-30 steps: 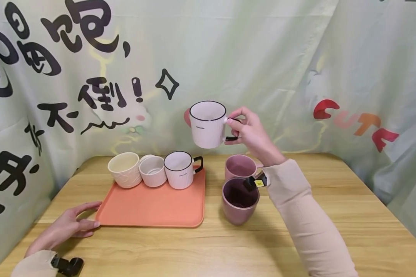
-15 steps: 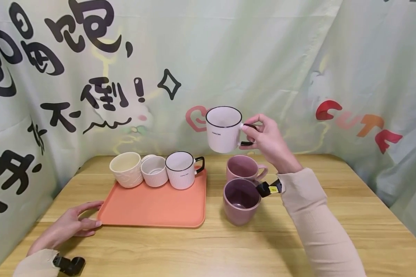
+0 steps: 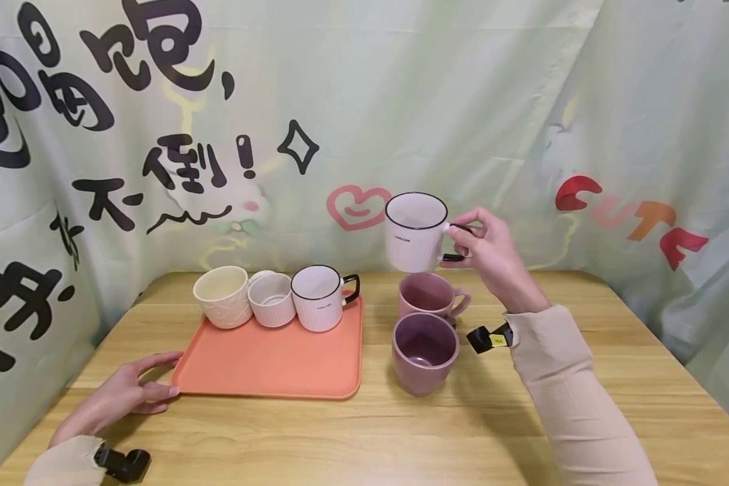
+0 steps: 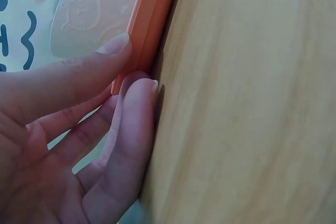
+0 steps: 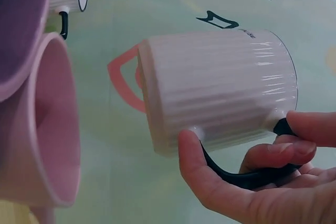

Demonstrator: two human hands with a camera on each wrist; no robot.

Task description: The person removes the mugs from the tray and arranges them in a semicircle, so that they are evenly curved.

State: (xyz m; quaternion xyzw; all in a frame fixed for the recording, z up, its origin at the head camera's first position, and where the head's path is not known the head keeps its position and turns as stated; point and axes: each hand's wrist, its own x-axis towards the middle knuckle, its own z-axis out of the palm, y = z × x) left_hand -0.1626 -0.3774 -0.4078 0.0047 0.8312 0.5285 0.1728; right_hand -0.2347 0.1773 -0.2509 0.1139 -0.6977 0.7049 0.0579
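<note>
The right hand (image 3: 492,246) pinched the handle (image 5: 239,179) of the white mug (image 3: 414,243), the thumb near its top and a finger under its lower end. That mug was held upright in the air, clear of the table (image 3: 249,439). Lower down, the pink mug (image 3: 426,297) and, in front of it, the purple mug (image 3: 424,368) stood upright on the table, right of the tray (image 3: 273,364). The left hand (image 3: 121,391) pinched the tray's near left corner between thumb and fingers. Along the tray's far side stood, left to right, a cream cup (image 3: 226,302), a small cup (image 3: 273,307) and a black-rimmed mug (image 3: 317,307), whose handle pointed right. A pale cloth (image 3: 462,101) hung behind.
</note>
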